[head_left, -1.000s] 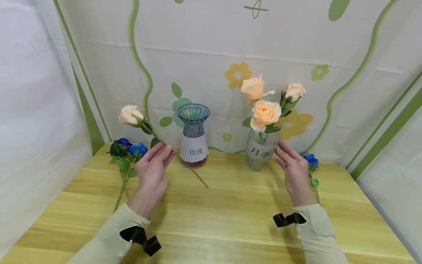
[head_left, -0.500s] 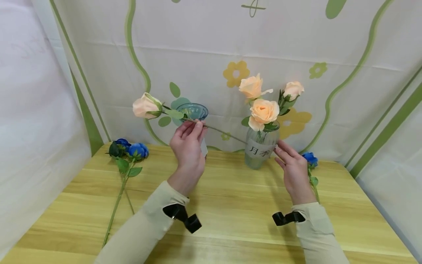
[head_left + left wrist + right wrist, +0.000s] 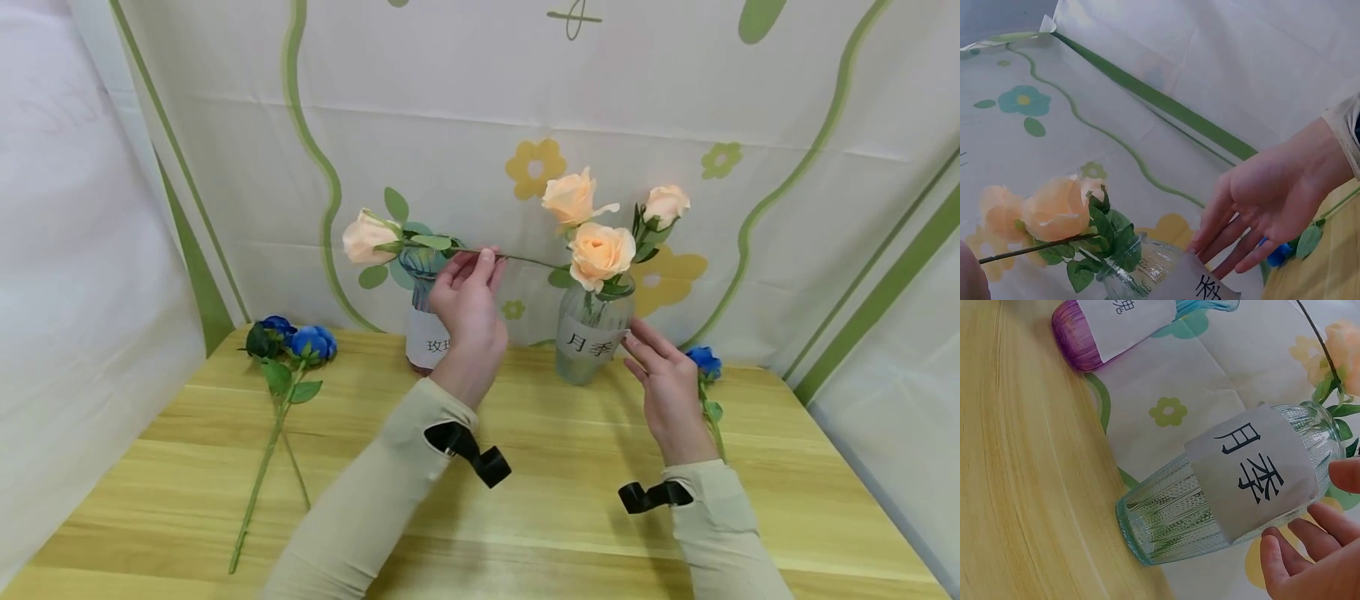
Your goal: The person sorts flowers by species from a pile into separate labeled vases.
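My left hand point(image 3: 471, 307) pinches the stem of a pale peach rose point(image 3: 369, 237) between thumb and fingers. The rose lies nearly level, bloom to the left, and its stem end reaches toward the clear glass vase point(image 3: 576, 368), beside the blooms above its mouth. Several peach roses point(image 3: 602, 252) stand in that vase, which bears a white label with black characters. On the vase's right side rest the extended fingertips of my right hand point(image 3: 670, 400). Behind my left wrist, partly hidden, stands a blue and purple vase point(image 3: 1075, 334) with a similar label.
Two blue flowers point(image 3: 311, 343) with long stems lie on the left of the wooden table point(image 3: 555, 517). Another blue flower point(image 3: 705, 362) lies beyond my right hand. A white patterned cloth point(image 3: 450, 150) hangs close behind the vases.
My left hand has carried the peach rose rightward and up, past the blue and purple vase; its stem has swung from sloping down to nearly level. My right hand has stayed at the clear vase.
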Tool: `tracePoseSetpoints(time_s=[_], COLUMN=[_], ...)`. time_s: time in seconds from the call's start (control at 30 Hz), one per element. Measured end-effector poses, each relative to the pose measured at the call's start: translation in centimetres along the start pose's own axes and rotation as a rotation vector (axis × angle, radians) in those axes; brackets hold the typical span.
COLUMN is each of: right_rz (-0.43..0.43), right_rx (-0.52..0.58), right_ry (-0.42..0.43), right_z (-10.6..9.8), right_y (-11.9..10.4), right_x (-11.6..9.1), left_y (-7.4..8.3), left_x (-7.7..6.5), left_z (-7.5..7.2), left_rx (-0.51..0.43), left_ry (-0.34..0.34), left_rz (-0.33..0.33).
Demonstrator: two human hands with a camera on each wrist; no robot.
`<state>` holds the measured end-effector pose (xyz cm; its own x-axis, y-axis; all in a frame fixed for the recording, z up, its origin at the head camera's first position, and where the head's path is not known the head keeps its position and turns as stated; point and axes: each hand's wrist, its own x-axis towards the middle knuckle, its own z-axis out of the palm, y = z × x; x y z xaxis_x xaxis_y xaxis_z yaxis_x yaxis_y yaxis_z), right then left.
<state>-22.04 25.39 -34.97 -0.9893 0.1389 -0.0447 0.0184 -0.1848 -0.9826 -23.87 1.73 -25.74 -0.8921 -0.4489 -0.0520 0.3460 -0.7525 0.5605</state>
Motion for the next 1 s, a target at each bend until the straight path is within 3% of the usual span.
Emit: tracePoseSetpoints(time_s=[0.2,0.37,0.67,1.0], right_rz=[-0.006,-0.002,0.019,0.036], right_rx=[0.010,0.008,0.009,0.008], right_ry=[-0.006,0.002,0.023,0.016], right_z=[-0.1,-0.2,-0.1,-0.1], right_y=[0.2,0.1,-0.3,-0.3], right_x=[-0.1,-0.3,-0.3,0.0], left_y=[-1.9,-3.3,-4.8,-7.6], left_x=[0.4,0.0,-0.3,-1.2], left_z=[1.6,2.6,3.0,3.2], left_rx=[-0.009,0.001,0.058,0.260], left_ry=[0.012,0.016,0.010,0.005], left_rz=[0.029,0.011,0.020,-0.028])
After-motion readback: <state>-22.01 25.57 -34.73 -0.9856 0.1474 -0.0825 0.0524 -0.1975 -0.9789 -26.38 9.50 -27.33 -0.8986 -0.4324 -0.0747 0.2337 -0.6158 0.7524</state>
